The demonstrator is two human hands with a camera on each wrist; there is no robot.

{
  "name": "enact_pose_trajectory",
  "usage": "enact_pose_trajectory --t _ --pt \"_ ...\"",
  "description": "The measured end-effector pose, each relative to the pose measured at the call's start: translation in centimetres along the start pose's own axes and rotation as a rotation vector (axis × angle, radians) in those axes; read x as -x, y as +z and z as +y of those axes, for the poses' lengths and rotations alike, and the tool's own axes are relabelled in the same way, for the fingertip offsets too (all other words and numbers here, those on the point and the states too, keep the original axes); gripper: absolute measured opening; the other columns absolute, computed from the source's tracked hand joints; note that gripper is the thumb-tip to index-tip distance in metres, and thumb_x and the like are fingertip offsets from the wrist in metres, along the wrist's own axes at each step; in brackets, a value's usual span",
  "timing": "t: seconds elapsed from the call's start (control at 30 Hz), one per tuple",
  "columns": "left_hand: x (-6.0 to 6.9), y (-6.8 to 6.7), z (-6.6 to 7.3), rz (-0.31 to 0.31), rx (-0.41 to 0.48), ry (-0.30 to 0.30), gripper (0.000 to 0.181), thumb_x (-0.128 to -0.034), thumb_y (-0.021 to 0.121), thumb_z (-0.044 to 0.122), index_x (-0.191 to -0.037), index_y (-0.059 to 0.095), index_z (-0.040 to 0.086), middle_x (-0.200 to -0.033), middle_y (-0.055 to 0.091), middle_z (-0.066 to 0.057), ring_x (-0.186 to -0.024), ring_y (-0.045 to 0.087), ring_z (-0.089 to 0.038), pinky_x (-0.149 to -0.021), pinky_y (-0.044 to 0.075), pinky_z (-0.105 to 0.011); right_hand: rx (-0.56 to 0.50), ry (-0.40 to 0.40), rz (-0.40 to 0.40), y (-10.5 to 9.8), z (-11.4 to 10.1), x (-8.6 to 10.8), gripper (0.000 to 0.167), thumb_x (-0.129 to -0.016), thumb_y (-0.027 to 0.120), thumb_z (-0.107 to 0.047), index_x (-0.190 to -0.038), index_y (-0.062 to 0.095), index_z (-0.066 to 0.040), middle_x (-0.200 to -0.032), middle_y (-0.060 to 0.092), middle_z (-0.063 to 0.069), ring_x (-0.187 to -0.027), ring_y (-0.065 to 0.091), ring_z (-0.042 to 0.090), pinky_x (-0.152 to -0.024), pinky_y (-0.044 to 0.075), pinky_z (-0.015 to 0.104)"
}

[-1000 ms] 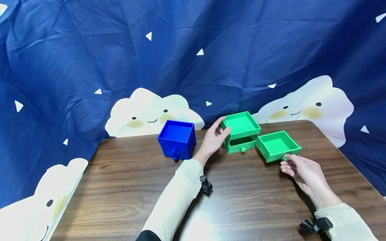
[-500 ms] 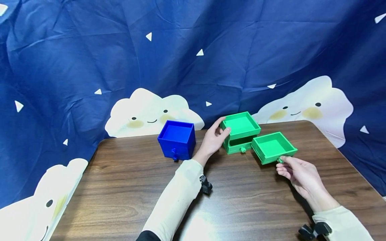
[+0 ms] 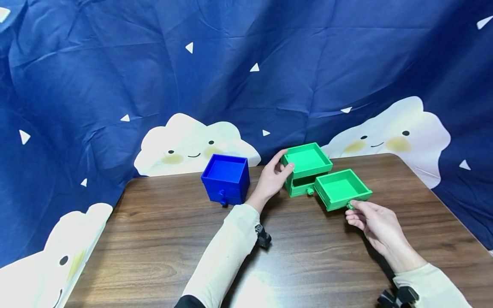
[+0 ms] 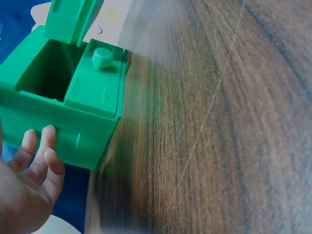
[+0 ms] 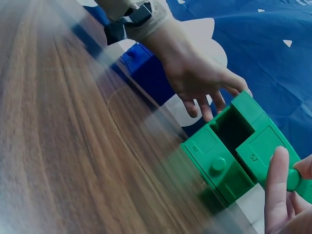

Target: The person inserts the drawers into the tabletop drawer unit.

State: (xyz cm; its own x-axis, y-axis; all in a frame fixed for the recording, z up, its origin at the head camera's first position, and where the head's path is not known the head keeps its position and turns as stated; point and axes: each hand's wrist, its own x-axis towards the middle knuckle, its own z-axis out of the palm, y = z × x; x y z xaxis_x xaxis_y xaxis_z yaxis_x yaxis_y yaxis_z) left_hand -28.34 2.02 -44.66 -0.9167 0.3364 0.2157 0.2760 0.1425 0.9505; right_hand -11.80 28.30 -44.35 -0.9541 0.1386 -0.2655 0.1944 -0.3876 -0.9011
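A small green drawer cabinet (image 3: 308, 158) stands toward the back of the table, its upper slot vacant and its lower drawer (image 3: 297, 191) pushed in. My left hand (image 3: 269, 179) holds the cabinet by its left side, thumb near the front and forefinger at the top edge. In the left wrist view, several fingertips touch the cabinet wall (image 4: 44, 114). My right hand (image 3: 379, 224) pinches the round knob (image 3: 350, 205) of a loose green drawer (image 3: 340, 188), held slightly tilted just right of the slot. In the right wrist view, "57" marks that drawer's front (image 5: 263, 146).
A blue drawer cabinet (image 3: 227, 179) stands left of the green one, its knob facing forward. Wood-grain tabletop (image 3: 161, 248) stretches in front of both. Behind the table hangs a blue cloth (image 3: 231, 85) with clouds.
The loose green drawer has moved left with my right hand, and now overlaps the green cabinet's right front corner in the head view. My left hand and the cabinet have stayed put.
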Motion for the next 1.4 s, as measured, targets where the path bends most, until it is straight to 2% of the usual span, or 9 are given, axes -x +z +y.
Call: enact_pose_trajectory --t 0.6,1.03,1.4 --pt "0.0 0.1 0.0 0.001 -0.002 -0.001 0.054 -0.1076 0.066 0.036 -0.16 0.053 0.032 -0.096 0.056 0.004 -0.074 0.05 -0.009 -0.072 0.045 -0.024 0.01 -0.028 -0.025 2.6 1.5 0.2 0.025 -0.106 0.066 -0.005 -0.089 0.082 -0.013 -0.075 0.077 0.003 -0.064 0.074 0.008 -0.065 0.063 0.021" --pt "-0.2 0.2 0.0 -0.007 0.002 0.012 0.054 -0.1075 0.067 0.037 -0.16 0.053 0.032 -0.095 0.056 0.006 -0.074 0.049 -0.009 -0.071 0.044 -0.023 0.016 -0.031 -0.014 3.7 2.0 0.0 0.023 -0.106 0.068 -0.007 -0.089 0.082 -0.015 -0.075 0.077 0.003 -0.064 0.073 0.007 -0.065 0.063 0.022" --pt "0.0 0.1 -0.2 0.005 0.013 -0.002 0.055 -0.1074 0.067 0.036 -0.16 0.053 0.032 -0.094 0.056 0.005 -0.07 0.049 -0.009 -0.068 0.044 -0.023 0.01 -0.032 -0.02 4.4 2.4 0.0 0.024 -0.107 0.067 -0.007 -0.09 0.082 -0.015 -0.075 0.077 0.003 -0.065 0.074 0.008 -0.066 0.063 0.022"
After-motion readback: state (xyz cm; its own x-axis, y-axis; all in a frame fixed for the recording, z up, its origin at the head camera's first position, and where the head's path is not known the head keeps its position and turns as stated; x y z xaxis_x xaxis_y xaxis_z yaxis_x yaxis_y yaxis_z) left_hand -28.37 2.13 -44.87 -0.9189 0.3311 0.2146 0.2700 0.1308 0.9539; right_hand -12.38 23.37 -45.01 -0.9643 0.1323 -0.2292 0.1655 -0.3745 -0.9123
